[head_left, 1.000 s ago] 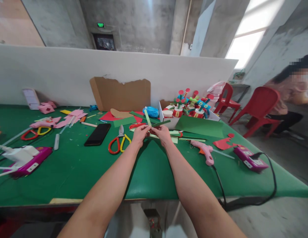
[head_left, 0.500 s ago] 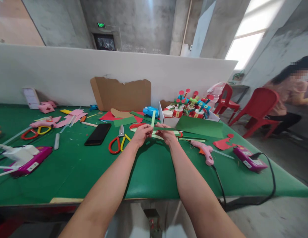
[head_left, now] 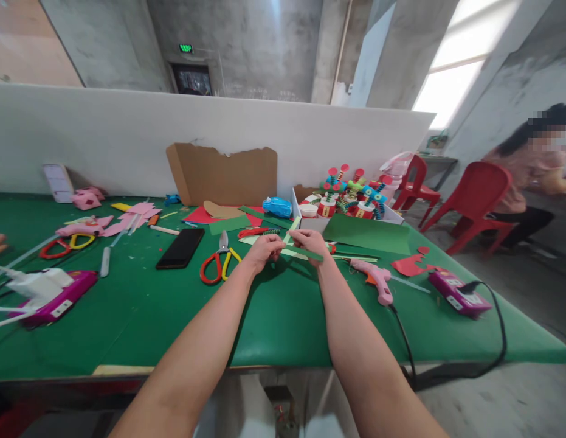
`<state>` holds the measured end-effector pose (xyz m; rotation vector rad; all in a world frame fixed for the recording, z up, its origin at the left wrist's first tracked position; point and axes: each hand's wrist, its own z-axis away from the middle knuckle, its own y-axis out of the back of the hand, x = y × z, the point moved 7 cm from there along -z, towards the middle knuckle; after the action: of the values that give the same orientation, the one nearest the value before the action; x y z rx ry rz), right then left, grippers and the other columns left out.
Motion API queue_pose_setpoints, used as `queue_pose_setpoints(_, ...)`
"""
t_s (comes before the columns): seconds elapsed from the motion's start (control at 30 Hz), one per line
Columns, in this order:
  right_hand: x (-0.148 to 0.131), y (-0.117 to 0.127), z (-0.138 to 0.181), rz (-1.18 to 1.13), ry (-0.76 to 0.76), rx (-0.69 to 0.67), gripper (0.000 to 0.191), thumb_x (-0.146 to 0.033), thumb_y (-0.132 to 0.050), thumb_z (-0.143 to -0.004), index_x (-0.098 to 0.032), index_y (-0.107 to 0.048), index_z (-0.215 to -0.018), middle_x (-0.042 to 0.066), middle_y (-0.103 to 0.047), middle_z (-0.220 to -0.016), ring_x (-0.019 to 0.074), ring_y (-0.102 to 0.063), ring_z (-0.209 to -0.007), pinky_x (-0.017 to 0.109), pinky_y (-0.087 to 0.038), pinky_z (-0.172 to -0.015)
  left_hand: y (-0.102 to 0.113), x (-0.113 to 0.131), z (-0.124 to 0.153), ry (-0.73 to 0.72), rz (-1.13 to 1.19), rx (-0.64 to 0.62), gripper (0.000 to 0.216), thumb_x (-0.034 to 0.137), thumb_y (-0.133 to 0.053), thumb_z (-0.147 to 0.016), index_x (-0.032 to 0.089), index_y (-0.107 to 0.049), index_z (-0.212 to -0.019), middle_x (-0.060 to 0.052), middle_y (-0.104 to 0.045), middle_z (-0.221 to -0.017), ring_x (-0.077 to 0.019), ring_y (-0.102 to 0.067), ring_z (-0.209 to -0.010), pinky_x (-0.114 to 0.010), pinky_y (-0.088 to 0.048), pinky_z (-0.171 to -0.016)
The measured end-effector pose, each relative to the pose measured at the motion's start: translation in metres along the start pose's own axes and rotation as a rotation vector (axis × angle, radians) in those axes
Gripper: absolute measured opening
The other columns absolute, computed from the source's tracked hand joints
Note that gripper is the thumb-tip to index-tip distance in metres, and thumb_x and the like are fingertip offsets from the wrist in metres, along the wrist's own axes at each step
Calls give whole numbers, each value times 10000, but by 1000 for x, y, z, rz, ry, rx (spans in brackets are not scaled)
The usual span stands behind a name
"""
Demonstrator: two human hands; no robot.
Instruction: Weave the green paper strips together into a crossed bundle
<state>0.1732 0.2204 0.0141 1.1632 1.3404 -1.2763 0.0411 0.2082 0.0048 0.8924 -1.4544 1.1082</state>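
Observation:
Two narrow paper strips meet between my hands above the table. The light green strip (head_left: 292,228) slants up and away, while the dark green strip (head_left: 305,252) runs out to the right under my right hand. My left hand (head_left: 267,250) pinches them near where they cross. My right hand (head_left: 309,243) is closed on the strips from the other side. Just beyond my hands lie a red-handled tool (head_left: 253,232) and more pale green strips, partly hidden. Scissors (head_left: 222,258) with red and yellow handles rest left of my left hand.
A pink glue gun (head_left: 377,280) and a purple power strip (head_left: 460,294) lie to the right, with a cord over the edge. Behind stands a white box (head_left: 310,226) of paper figures. A black phone (head_left: 180,247) lies left. Another person's hand shows at far left.
The light green strip has tipped from nearly upright to slanting right. The dark green strip has swung lower at its right end, and my right hand has turned slightly.

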Motion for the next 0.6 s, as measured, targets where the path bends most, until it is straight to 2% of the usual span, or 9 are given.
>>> queue_pose_setpoints(0.23,-2,21,-5,-208,55,203,332,-411,-840,-446,-170,-647,-570,-79,-461,-431,60,-404,-443,223,-416,-499,-6,-2,3,51,-1,-118,233,275,-713,-531,178,-506,-575,56,-456,-455,-64,-397,-397,-207,-294,-424)
queue_pose_setpoints(0.4,-3,32,-7,-382,113,326,255,-322,-829,-506,-176,-659,-627,-80,-487,-468,53,-411,-447,206,-417,-489,-7,-2,3,52,31,-155,253,277,-742,-536,173,-517,-587,57,-458,-454,-67,-410,-399,-206,-306,-423)
queue_pose_setpoints(0.5,3,30,-10,-424,72,312,188,-273,-796,-578,-181,-644,-640,-76,-508,-502,49,-421,-445,206,-436,-498,-1,0,0,10,102,-58,286,313,-772,-548,167,-532,-601,49,-468,-477,-65,-415,-410,-205,-307,-423)
queue_pose_setpoints(0.6,17,14,-9,-331,-82,181,146,-203,-769,-609,-173,-633,-652,-57,-561,-525,58,-468,-453,227,-479,-544,14,-1,-5,-28,204,133,321,352,-801,-537,158,-560,-623,47,-478,-499,-56,-408,-422,-201,-318,-430)
